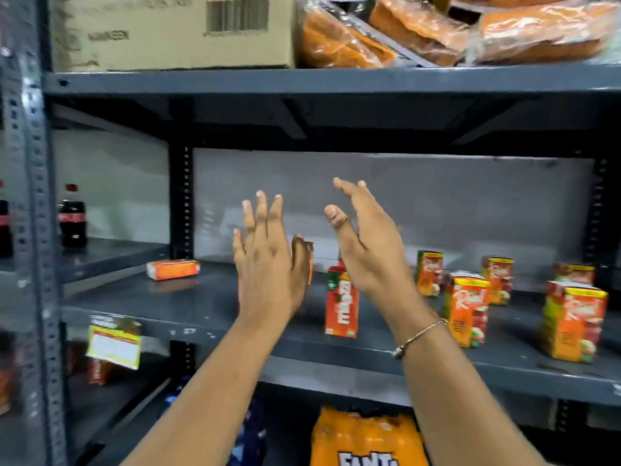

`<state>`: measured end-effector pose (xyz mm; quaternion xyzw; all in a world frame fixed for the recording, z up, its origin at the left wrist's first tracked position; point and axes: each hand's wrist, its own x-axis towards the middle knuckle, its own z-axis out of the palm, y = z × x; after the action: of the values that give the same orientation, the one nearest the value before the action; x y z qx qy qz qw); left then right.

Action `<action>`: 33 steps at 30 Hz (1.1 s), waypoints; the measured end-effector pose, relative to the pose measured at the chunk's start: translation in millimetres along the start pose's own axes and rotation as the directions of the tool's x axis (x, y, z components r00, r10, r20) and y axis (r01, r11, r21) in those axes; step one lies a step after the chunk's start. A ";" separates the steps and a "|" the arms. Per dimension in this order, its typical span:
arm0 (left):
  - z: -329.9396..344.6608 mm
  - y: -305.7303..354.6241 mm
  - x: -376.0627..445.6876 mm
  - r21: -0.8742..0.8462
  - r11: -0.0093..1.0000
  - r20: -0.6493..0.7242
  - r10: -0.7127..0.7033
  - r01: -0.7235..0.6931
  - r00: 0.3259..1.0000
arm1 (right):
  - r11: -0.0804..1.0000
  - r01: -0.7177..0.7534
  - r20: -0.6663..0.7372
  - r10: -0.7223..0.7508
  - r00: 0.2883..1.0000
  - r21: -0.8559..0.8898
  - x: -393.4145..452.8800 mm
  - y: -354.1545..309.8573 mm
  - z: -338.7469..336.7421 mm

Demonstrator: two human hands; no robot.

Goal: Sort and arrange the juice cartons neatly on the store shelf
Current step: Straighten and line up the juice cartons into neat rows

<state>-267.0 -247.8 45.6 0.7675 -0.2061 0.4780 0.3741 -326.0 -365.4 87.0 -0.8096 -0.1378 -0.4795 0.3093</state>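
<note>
One small orange juice carton (173, 269) lies toppled far left on the grey metal shelf (201, 307). My left hand (268, 264) and right hand (366, 243) hover open, empty. Upright cartons (467, 307) scatter rightward; light, stiff card, best pinched by the flat sides.

A cardboard box (171, 30) sits up top, cola bottle (72, 218) left, Fanta pack (366, 438) below.

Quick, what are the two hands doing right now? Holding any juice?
Left hand: open, fingers spread, holding nothing.
Right hand: open, palm facing inward, holding nothing.
</note>
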 end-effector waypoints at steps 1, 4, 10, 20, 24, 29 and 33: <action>-8.2 -19.8 3.7 0.029 0.999 -0.002 -0.022 0.022 1.000 | 1.000 0.007 0.004 -0.007 1.000 0.009 1.9 -8.3 19.1; -27.5 -78.2 15.1 0.114 0.989 0.013 -0.091 0.089 0.996 | 0.998 0.027 0.016 -0.028 0.999 0.052 7.8 -29.2 78.3; -45.9 -201.3 18.8 0.374 0.906 0.194 -0.284 0.196 0.939 | 0.983 -0.118 0.128 0.100 0.987 0.138 9.0 -41.8 201.3; -38.1 -313.0 77.1 0.503 0.826 0.509 -0.521 0.254 0.686 | 0.842 -0.540 0.356 0.502 0.788 0.009 10.1 -4.4 300.7; -21.0 -333.1 101.7 0.479 0.781 0.478 -0.614 0.400 0.628 | 0.793 -0.608 0.328 0.564 0.758 0.042 9.8 6.7 303.0; -0.3 -347.8 106.7 0.374 0.728 0.348 -0.684 0.574 0.641 | 0.747 -0.651 0.291 0.597 0.747 0.138 12.8 10.1 305.0; -12.3 -331.4 102.5 0.217 0.811 0.363 -0.584 0.543 0.726 | 0.687 -0.690 0.248 0.645 0.723 0.227 15.7 9.2 304.8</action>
<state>-3.8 -23.6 14.8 0.8936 -0.0144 0.1777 0.4120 -102.7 -180.7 -9.3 -0.7795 0.0724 -0.2447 0.5720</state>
